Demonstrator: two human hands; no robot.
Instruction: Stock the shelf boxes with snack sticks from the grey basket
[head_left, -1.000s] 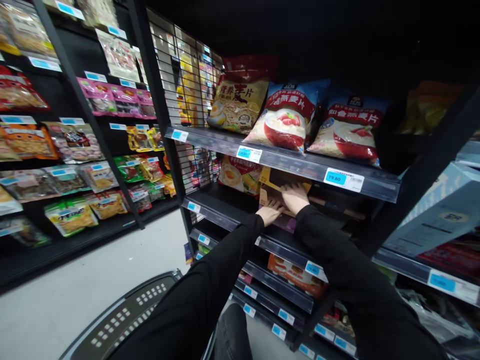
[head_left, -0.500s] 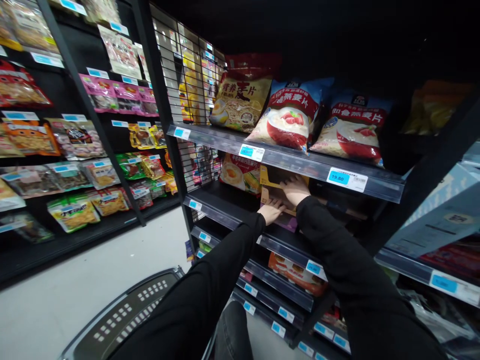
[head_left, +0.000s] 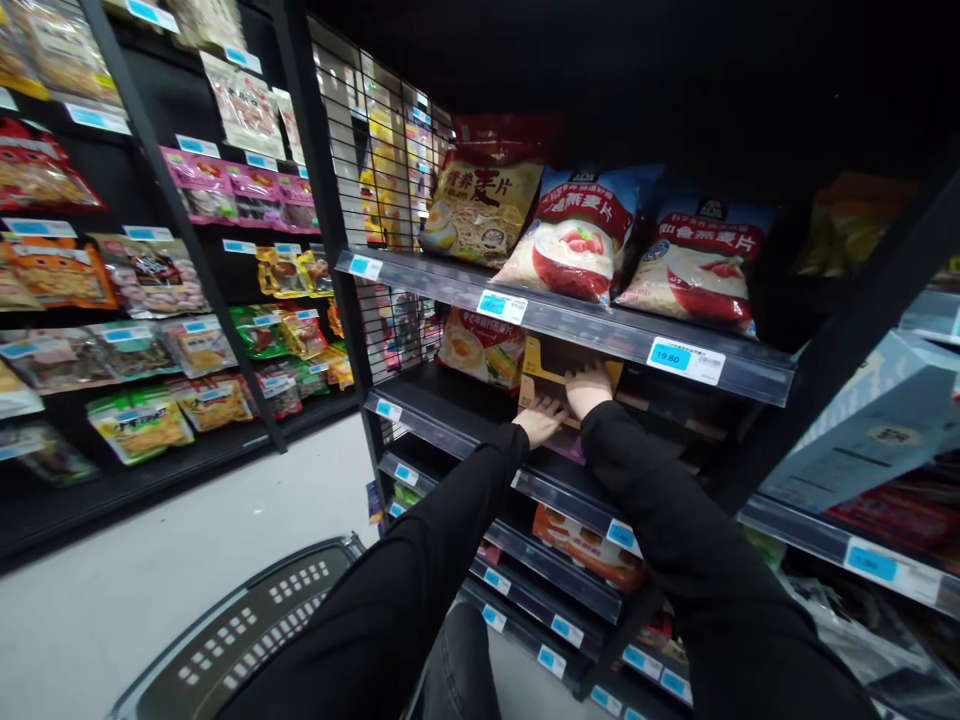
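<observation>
Both my arms, in black sleeves, reach into the second shelf [head_left: 442, 400] of a black store rack. My left hand [head_left: 541, 420] lies with fingers stretched flat on a tan cardboard box [head_left: 541, 372] standing there. My right hand [head_left: 588, 388] rests on the same box a little higher, its fingers reaching inward and partly hidden under the shelf above. A yellow-red oatmeal bag [head_left: 480, 345] leans just left of the box.
Three oatmeal bags [head_left: 577, 235] stand on the shelf above, behind price tags [head_left: 685, 360]. Snack packets [head_left: 142, 420] fill the rack on the left across a pale floor aisle. A dark shopping basket [head_left: 247, 630] sits below my arms. A pale blue box [head_left: 862, 430] juts out at right.
My right hand has slid slightly deeper along the cardboard box. My left hand stays on its lower front. The view has shifted a little.
</observation>
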